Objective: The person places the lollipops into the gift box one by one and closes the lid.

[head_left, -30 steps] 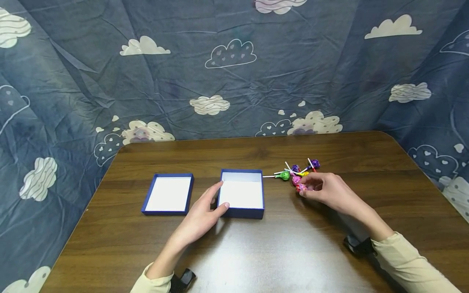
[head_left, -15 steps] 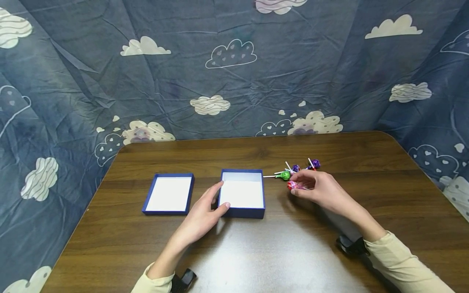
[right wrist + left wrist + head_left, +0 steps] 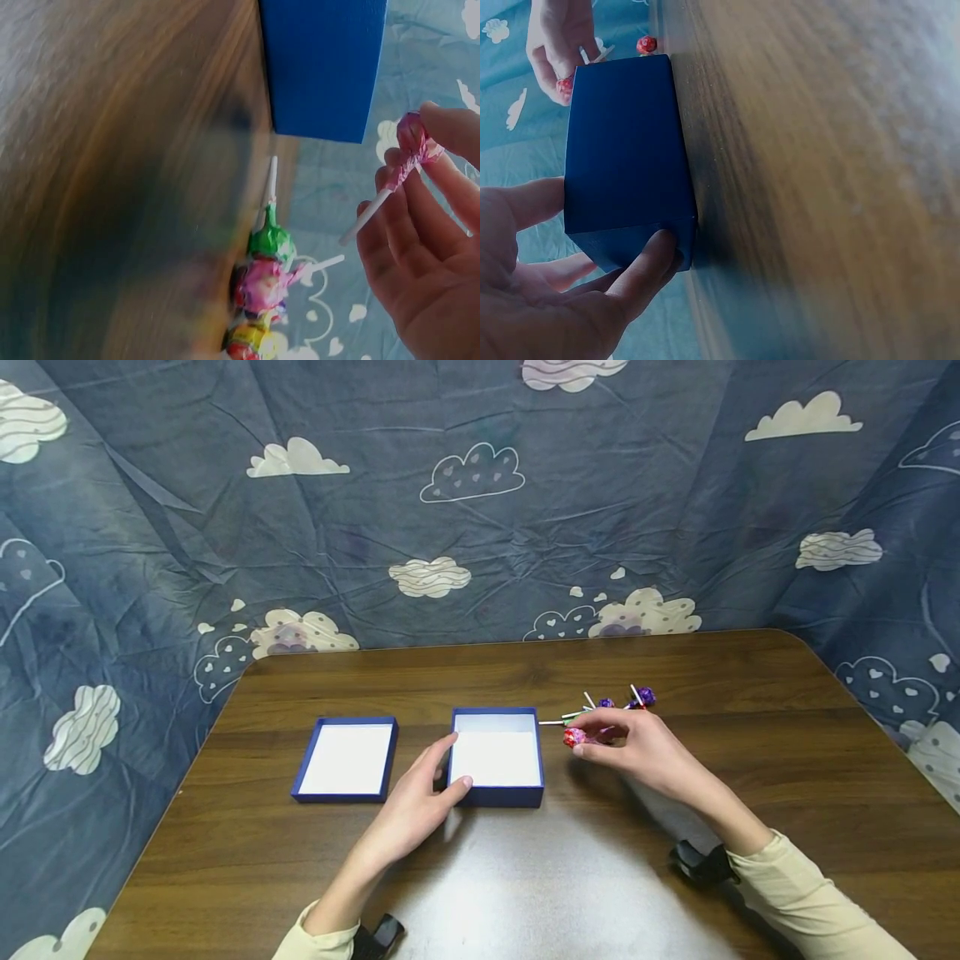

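In the head view, my right hand (image 3: 637, 743) pinches a pink and red lollipop (image 3: 573, 737) just right of an open blue box (image 3: 498, 796) with a white inside. The right wrist view shows the held lollipop (image 3: 412, 135) between thumb and fingers, its white stick pointing down along the palm. My left hand (image 3: 416, 806) holds the box at its left side, thumb and index finger at the rim; in the left wrist view, a fingertip (image 3: 656, 244) presses its end wall. Green (image 3: 271, 244), pink (image 3: 262, 285) and yellow (image 3: 251, 341) lollipops lie beyond my right hand.
A shallow blue lid (image 3: 345, 760), white inside, lies left of the box on the brown wooden table (image 3: 480, 885). Purple lollipops (image 3: 643, 696) lie at the right. A blue cloth (image 3: 480, 535) with clouds hangs behind the table.
My right hand has drawn the pink and red lollipop out of the pile and moved it left towards the box. The left hand and the box have stayed put.
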